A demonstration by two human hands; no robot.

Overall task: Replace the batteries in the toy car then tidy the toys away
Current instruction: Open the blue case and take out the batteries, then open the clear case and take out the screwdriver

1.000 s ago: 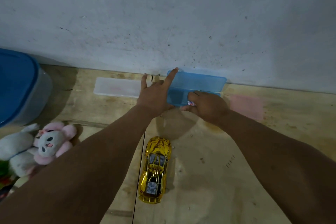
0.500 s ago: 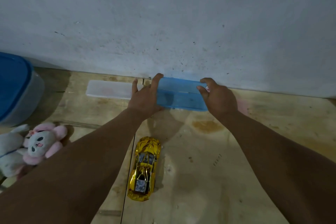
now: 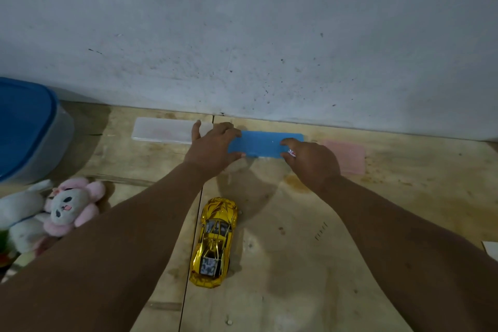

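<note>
Plywood floor meets a scuffed grey-white wall along the far edge. Blue flat plastic case lies on the floor near the wall, lengthwise parallel to it. Left hand grips the case's left end: thumb along the near edge, fingers curled over the far edge. Right hand holds the right end, fingers bent onto the top face and near edge; a small red-and-white item shows at its fingers, identity cannot be told. White translucent flat lid lies to the left of the case, partly behind the left hand. Pink flat piece lies to the right, just beyond the right hand. Gold toy car sits on the floor nearer the camera, between the two forearms, apart from both hands, nose pointing toward the wall. Blue-lidded tub stands at far left. Plush toys, pink and white, lie in front of the tub.
</note>
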